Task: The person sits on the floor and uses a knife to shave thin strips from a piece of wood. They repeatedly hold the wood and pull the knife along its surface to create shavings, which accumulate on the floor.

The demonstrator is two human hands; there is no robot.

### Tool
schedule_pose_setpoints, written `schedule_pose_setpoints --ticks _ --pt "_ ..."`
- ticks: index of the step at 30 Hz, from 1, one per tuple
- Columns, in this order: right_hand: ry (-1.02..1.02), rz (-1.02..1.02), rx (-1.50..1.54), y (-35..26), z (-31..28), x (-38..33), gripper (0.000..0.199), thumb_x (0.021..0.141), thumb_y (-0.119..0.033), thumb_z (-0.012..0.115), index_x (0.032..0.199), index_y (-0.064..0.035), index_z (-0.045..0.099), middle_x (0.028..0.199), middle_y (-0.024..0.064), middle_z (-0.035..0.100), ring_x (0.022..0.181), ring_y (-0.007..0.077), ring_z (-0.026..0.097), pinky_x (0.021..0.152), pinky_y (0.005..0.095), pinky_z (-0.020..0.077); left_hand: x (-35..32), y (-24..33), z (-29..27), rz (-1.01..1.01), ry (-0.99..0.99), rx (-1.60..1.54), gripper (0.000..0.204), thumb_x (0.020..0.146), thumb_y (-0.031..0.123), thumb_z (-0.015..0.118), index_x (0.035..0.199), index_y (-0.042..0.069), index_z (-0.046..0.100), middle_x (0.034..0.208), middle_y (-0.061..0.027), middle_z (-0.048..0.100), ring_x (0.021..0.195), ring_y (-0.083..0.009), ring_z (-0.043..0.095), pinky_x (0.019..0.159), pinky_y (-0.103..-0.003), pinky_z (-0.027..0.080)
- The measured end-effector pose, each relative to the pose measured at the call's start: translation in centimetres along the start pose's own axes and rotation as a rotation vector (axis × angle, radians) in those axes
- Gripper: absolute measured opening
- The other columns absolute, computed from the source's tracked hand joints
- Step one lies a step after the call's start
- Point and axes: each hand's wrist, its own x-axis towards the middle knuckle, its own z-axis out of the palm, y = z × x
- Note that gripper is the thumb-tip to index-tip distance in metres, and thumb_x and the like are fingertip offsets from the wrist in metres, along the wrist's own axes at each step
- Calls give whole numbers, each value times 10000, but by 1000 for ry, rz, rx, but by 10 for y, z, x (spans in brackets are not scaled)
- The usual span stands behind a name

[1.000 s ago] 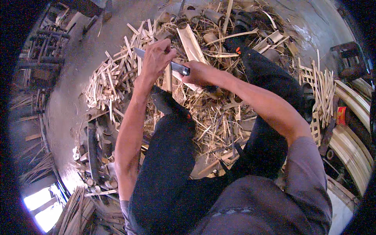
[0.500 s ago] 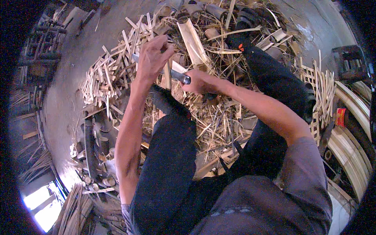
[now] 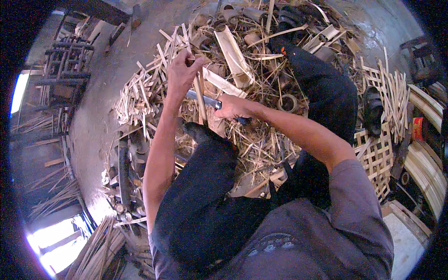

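Note:
My left hand is raised ahead of my knee, its fingers and thumb pinched on the top of a narrow bamboo strip. The strip stands nearly upright, and its lower end is by my dark trouser leg. My right hand is wrapped round the handle of a knife. The grey knife blade points left and crosses the strip about halfway down; its tip end is hidden by my left wrist. Beyond my hands lie a wide split bamboo piece and a shorter pale one.
Many cut strips lie heaped at the left. Bamboo shavings cover the floor between my legs. A woven bamboo lattice lies at the right, near curved bundles of long strips and a red packet. Bamboo tubes lie at the far side.
My view has shifted, so more of the lattice shows at the right. Both hands sit slightly lower in the picture. The strip and the knife are still held, with the blade across the strip.

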Motion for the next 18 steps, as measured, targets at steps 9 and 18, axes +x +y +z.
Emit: schedule_pose_setpoints --ticks 9,18 --pt "183 -47 -408 10 7 13 266 772 -239 607 909 -12 584 676 165 616 577 274 608 557 412 470 -22 3 -2 16 180 79 299 789 265 604 884 -18 632 691 -172 621 634 -260 613 639 -371 477" --pt "-11 187 -229 38 38 15 274 757 -232 604 916 -9 597 728 206 629 665 349 628 635 447 479 -29 2 -9 -60 211 17 214 760 192 625 795 -17 645 644 -118 617 575 -155 567 583 -322 458"
